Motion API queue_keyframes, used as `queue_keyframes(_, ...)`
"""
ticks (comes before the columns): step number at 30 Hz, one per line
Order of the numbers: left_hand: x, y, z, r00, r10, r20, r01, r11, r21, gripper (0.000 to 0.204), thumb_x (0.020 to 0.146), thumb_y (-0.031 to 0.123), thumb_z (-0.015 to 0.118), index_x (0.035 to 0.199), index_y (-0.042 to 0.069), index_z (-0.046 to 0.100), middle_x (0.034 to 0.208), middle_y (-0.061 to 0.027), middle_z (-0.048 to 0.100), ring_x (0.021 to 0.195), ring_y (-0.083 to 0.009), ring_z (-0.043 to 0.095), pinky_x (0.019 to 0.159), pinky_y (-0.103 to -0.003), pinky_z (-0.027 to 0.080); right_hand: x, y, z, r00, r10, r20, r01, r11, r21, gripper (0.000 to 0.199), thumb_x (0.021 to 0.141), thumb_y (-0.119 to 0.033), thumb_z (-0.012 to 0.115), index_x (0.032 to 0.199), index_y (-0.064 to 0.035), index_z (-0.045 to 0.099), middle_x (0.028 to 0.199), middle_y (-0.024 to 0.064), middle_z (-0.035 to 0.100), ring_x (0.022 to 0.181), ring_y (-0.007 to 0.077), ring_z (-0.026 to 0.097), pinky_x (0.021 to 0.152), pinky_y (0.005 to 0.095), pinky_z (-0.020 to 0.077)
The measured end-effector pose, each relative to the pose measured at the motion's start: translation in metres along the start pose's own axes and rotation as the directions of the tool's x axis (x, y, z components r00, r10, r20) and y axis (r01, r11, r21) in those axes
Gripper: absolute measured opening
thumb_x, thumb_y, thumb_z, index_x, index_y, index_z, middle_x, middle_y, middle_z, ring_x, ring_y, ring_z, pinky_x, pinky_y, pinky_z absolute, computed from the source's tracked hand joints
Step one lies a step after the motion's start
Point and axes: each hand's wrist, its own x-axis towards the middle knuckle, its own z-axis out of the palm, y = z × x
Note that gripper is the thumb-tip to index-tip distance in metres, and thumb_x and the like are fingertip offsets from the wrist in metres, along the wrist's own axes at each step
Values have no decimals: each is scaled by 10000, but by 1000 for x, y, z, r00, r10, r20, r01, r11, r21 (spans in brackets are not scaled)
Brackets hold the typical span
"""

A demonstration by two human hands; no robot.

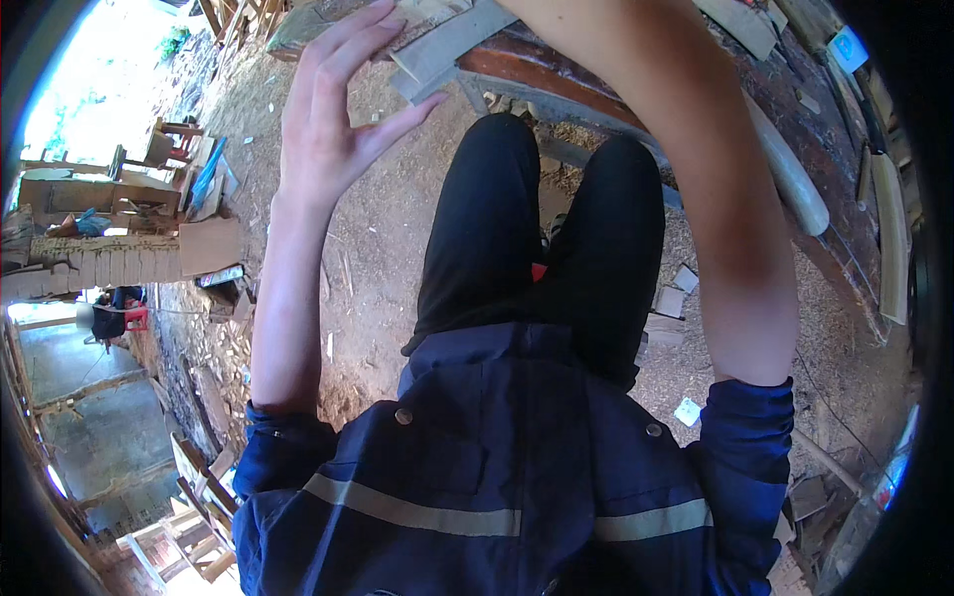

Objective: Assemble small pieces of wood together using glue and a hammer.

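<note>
My left hand (333, 109) is at the left end of a flat, pale grey-brown wooden board (457, 48). Its fingers stretch toward the far side, while the thumb lies apart from them, close to the board's near edge. A wide gap shows between thumb and fingers, and whether they touch the wood I cannot tell. Under the board runs a reddish-brown workbench edge (532, 70). My right forearm crosses the upper right, but the hand itself is cut off by the top of the picture. The board's far right part is also out of sight.
A pale rounded wooden piece (790, 174) lies along the bench on the right, with a long curved strip (890, 238) beyond. Shavings and scraps litter the dirt floor (368, 258). At the far left are stacked timber, a cardboard sheet (210, 247) and a person (117, 310) by a red chair.
</note>
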Motion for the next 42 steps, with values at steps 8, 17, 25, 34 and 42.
queue_keyframes(8, -6, -5, 5, 999, 16, -28, -17, 1000, -14, 767, 786, 243, 895, 1434, 77, 519, 1375, -170, 649, 1250, -358, 643, 1037, -449, 534, 2, -5, -1, 992, 116, 42, -115, 993, -24, 303, 962, -276, 673, 1076, 4, 694, 916, 215, 745, 876, 382, 737, 814, 466, 585)
queue_keyframes(17, -1, -1, -2, 999, 48, -9, -47, 995, 89, 813, 688, 198, 981, 1354, 59, 537, 1354, -147, 654, 1261, -321, 628, 1026, -400, 525, 2, -1, 0, 996, 74, 52, -75, 997, 21, 353, 970, -301, 664, 1093, 28, 692, 908, 218, 750, 873, 369, 750, 806, 458, 600)
queue_keyframes(25, -5, -10, 0, 1000, 19, 17, -19, 1000, 23, 785, 695, 177, 977, 1340, 43, 552, 1349, -185, 650, 1271, -336, 628, 979, -399, 554, 3, -2, 8, 993, 113, 19, -113, 993, -38, 430, 966, -314, 668, 1201, 46, 661, 933, 216, 753, 908, 361, 749, 828, 448, 602)
queue_keyframes(34, -5, -15, 8, 992, 89, -88, -95, 993, -74, 659, 724, 217, 931, 1265, 21, 609, 1264, -156, 706, 1226, -357, 666, 1042, -443, 534, 2, 2, 13, 995, 101, -17, -101, 995, -5, 381, 962, -316, 681, 1138, 22, 676, 895, 209, 740, 888, 379, 735, 805, 461, 590)
queue_keyframes(42, -5, -16, 10, 990, 67, -124, -84, 987, -138, 604, 717, 185, 908, 1241, 13, 660, 1266, -163, 702, 1208, -353, 672, 1019, -445, 555, 5, 2, 17, 996, 82, -31, -82, 997, 14, 295, 981, -269, 674, 1047, 19, 667, 848, 216, 709, 822, 403, 719, 744, 488, 573)
